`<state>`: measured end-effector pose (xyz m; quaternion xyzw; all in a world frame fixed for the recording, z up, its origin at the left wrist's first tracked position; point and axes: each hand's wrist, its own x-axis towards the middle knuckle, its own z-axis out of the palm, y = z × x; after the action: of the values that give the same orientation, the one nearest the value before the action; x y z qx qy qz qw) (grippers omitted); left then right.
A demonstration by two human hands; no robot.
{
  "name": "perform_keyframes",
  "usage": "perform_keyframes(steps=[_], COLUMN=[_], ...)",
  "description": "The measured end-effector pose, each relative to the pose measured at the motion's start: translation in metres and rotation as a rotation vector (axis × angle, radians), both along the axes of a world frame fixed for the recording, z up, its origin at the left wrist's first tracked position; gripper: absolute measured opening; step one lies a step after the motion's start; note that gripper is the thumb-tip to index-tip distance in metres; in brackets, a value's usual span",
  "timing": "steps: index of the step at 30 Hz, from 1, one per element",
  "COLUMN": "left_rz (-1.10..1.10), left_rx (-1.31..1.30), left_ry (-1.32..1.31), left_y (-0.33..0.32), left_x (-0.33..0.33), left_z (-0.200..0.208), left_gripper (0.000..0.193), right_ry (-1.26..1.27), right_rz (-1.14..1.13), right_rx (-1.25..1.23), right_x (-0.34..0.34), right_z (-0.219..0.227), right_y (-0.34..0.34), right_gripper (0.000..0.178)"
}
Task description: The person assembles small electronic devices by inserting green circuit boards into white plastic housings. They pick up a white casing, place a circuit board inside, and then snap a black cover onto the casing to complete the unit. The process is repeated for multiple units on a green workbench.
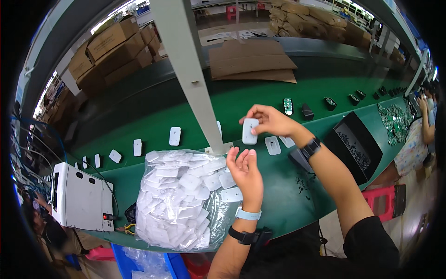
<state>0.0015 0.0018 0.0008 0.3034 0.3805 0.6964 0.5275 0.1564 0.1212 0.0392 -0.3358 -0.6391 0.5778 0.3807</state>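
Observation:
My right hand [269, 120] is closed on a white plastic cover [250, 131], a rounded rectangle with a small dark hole, held upright above the green work surface. Below it my left hand [246, 173] is palm up with fingers apart and slightly curled, holding nothing. Beside the left hand lies a clear plastic bag [174, 200] heaped with similar white covers. A loose white cover [231, 195] lies by the left wrist. Just right of the held piece, an open white shell [272, 145] rests on the surface, partly beside another one.
A grey post [188, 74] rises in front of me. White covers [174, 136] and green circuit boards [288, 106] line the green belt. A black bin [355, 149] of small dark parts stands right. A white machine [83, 197] and pliers [125, 228] are left. Another person [425, 116] sits far right.

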Motion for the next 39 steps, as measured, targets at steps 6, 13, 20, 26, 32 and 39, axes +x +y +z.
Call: perform_keyframes(steps=[6,13,20,26,32,39], left_rz=[-0.176,-0.113,0.087,0.038,0.104,0.219], left_rx=[0.007,0.084,0.304,0.297,0.335,0.376], left_ry=[-0.099,0.191,0.634,0.596,0.67,0.796], left_y=[-0.006,0.003,-0.005,-0.007,-0.007,-0.009], left_x=[-0.001,0.003,0.001,0.005,0.001,0.008], left_z=[0.004,-0.024,-0.005,-0.004,-0.009,-0.005], left_gripper=[0.039,0.051,0.042,0.018,0.015,0.014], right_ry=[0.053,-0.053,-0.403,-0.642,-0.3,-0.301], right_rz=[0.01,0.008,-0.173,-0.267,-0.622,-0.85], right_rx=[0.115,0.135,0.132,0.365,0.489,0.444], right_x=[-0.007,-0.005,0.023,0.038,0.024,0.077], right_z=[0.013,0.012,-0.042,-0.056,0.004,0.001], right_y=[-0.065,-0.05,0.052,0.06,-0.005,-0.105], right_gripper=[0.043,0.042,0.04,0.059,0.04,0.01])
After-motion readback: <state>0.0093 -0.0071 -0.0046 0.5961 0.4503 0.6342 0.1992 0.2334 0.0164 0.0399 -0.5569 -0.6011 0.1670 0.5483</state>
